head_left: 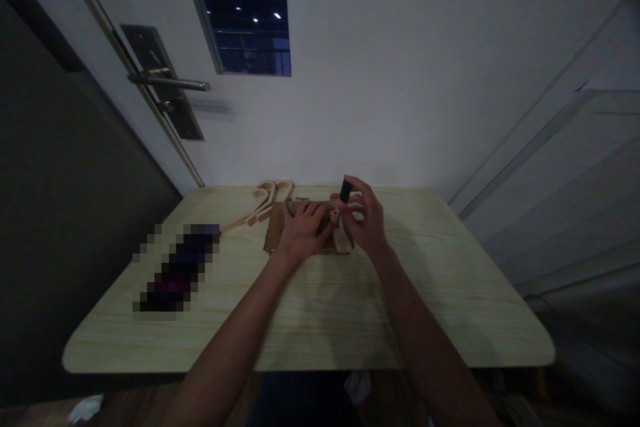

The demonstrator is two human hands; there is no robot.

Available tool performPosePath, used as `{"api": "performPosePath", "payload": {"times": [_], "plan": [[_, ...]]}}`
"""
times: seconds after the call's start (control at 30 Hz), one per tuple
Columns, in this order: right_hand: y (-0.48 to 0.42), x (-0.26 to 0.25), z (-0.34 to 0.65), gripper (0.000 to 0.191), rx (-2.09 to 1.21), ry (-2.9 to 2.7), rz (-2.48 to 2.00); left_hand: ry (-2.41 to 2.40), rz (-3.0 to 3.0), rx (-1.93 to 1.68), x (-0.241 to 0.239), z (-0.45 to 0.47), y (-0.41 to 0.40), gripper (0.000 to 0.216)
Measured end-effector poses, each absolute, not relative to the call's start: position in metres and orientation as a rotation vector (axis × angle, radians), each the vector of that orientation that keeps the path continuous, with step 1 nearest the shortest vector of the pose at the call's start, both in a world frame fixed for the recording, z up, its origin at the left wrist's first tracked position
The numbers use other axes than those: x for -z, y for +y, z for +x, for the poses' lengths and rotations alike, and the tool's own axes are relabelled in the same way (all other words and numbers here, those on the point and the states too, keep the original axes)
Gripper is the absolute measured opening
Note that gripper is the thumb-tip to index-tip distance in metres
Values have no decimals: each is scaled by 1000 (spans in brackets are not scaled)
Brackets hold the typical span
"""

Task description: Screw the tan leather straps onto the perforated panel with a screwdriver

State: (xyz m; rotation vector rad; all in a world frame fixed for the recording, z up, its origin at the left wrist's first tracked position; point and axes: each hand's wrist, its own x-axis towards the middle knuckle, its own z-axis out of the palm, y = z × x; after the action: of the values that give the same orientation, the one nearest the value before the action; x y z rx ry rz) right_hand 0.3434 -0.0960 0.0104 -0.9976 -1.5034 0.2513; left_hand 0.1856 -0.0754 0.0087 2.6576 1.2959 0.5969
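My right hand [367, 219] is closed on a short black-handled tool [345, 190], which it holds nearly upright; the lower end is hidden by my fingers. Below it lies a light wooden piece [342, 240] on a brown cardboard piece [273, 229] with small dark holes or marks. My left hand [305, 230] rests palm down over the cardboard with fingers spread, the thumb and index finger reaching to the wooden piece. Whether the fingertips press on the wood is too dim to tell.
Curved light wooden parts [270, 200] lie to the left of the cardboard. A pixelated dark object [175, 270] is at the table's left. The pale wood-grain table [450, 307] stands against a white door [390, 80] with a metal handle [173, 83].
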Motion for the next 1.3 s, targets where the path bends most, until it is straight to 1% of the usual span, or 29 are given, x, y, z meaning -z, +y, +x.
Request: {"api": "performPosePath", "payload": {"times": [0.23,0.47,0.67,0.87,1.03,1.3], "plan": [[-102,-16,346,42,-298,-1519,-987,1280,2664,-631,-7,185,-74,33],[-99,-15,346,41,-221,-1516,-1001,1286,2654,-618,-8,184,-75,33],[-97,-12,344,55,-220,-1477,-1014,1286,2660,-624,-7,184,-74,34],[-98,-13,346,43,-244,-1500,-996,1283,2659,-621,-8,184,-74,33],[-100,-15,346,48,-382,-1521,-944,1272,2670,-641,-6,183,-74,35],[-98,-14,344,46,-276,-1514,-980,1277,2684,-629,-7,184,-74,35]]}}
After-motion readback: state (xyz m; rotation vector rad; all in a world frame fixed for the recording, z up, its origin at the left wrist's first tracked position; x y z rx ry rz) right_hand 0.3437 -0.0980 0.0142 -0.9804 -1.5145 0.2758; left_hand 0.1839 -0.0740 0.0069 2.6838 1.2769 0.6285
